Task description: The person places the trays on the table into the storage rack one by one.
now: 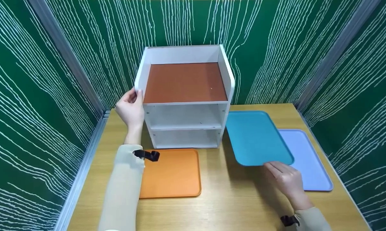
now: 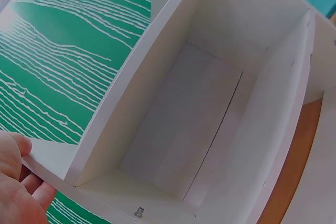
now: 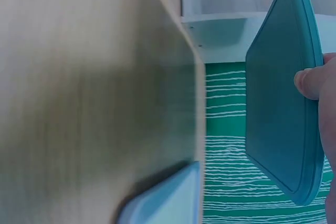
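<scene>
A white shelf unit [image 1: 186, 116] with a brown top panel [image 1: 184, 81] stands at the back of the table. My left hand [image 1: 131, 107] pinches the front edge of its left side wall between thumb and fingers; in the left wrist view the fingers [image 2: 37, 187] curl around that white panel. My right hand [image 1: 284, 179] grips the near edge of a teal tray [image 1: 260, 138], which is raised over the table to the right of the shelf. In the right wrist view, the thumb [image 3: 308, 81] presses on the tray's underside [image 3: 281, 93].
An orange tray [image 1: 170, 173] lies on the wooden table [image 1: 218, 205] before the shelf, partly behind the left sleeve. A lavender tray [image 1: 308, 160] lies at the right, partly covered by the teal one. Green walls with white lines [image 1: 193, 22] enclose the table.
</scene>
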